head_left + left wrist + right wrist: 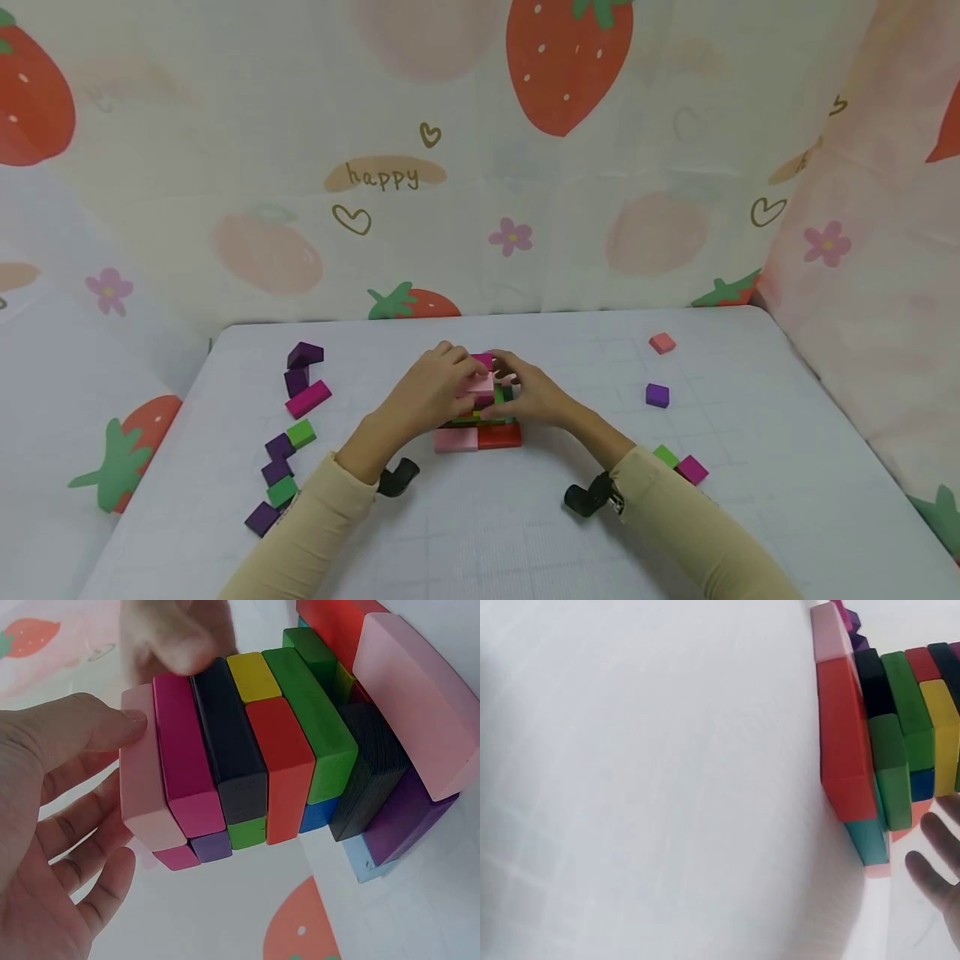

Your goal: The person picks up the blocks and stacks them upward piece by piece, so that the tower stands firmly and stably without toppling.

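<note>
A tower of coloured wooden blocks (285, 742) stands at the table's middle. My left hand (431, 383) is at its upper left, with the thumb on the edge of the pink block (146, 772) in the top layer and the other fingers curled behind it, beside a small magenta block (178, 857). On the tower's other side, my right hand (536, 396) curves around it with fingers apart. Its blurred thumb tip is right at the magenta and black blocks in the left wrist view. A pink block (456, 440) and a red block (498, 436) form the front of the base.
Left of the tower lie several loose blocks, among them a magenta one (308, 399), a lime green one (302, 433) and a dark purple one (262, 518). To the right are a coral block (662, 342), a purple block (657, 395) and a magenta block (692, 469).
</note>
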`<state>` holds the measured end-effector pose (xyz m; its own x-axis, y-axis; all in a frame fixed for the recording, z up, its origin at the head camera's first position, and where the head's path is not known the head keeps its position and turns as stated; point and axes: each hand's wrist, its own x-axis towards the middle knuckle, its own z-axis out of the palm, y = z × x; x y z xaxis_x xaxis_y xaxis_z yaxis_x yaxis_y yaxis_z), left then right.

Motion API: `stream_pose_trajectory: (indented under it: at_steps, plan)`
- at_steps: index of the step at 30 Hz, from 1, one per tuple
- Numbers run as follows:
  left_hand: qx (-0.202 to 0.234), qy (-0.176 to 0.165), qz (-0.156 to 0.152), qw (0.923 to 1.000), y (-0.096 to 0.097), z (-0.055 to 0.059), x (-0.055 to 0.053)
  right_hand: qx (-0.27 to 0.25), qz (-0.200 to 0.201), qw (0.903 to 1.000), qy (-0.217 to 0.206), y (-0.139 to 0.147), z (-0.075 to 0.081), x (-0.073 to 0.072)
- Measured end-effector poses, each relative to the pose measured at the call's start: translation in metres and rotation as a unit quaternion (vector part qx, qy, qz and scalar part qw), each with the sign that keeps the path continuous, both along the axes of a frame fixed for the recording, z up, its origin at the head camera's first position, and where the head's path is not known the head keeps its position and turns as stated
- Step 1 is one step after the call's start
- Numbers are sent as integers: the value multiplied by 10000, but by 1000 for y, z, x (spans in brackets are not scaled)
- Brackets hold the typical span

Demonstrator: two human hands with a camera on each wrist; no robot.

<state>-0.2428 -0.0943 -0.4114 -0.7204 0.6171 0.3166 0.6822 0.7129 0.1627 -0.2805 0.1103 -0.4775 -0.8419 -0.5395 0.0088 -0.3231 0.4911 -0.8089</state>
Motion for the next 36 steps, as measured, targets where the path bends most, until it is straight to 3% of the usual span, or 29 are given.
stream_pose_trajectory:
  at_steps: [9,27,36]
  plan:
    - [57,-120,-31,9999,1,-1,0,-501,131,9986,141,-1,4,-1]
    - [208,-84,-54,9997,-1,-3,1,-490,252,9982,-237,1,9,-7]
    - [323,-276,16,9991,-5,-2,2,-435,187,9986,-245,0,11,-6]
